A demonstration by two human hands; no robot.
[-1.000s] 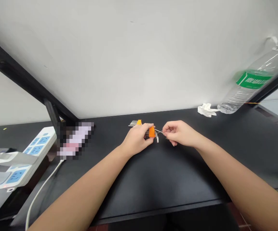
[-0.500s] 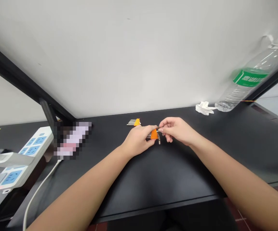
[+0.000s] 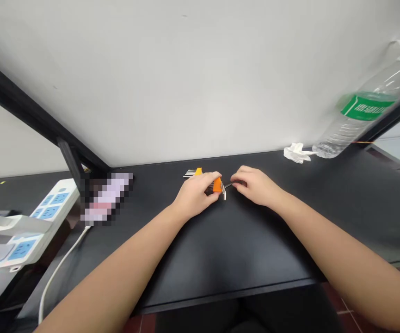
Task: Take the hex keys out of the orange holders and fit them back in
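Observation:
My left hand [image 3: 194, 193] is closed around an orange holder [image 3: 217, 185] with short bent metal hex keys sticking out of its right end, low over the black table [image 3: 227, 249]. My right hand [image 3: 253, 185] sits just right of it, thumb and forefinger pinched on one thin metal hex key [image 3: 228, 185] at the holder's end. Behind my left hand, a second orange holder [image 3: 195, 172] with several straight metal keys lies flat on the table near the wall.
A clear water bottle [image 3: 362, 113] with a green label stands at the far right by the wall, a crumpled white tissue [image 3: 297, 152] beside it. A white power strip [image 3: 33, 222] with its cable [image 3: 59, 268] hangs off the left edge. A blurred object [image 3: 106, 196] lies left of centre.
My right hand first closed in on the holder from the right, then lowered toward the table, still pinching the thin key. The left hand kept its grip and shifted slightly away.

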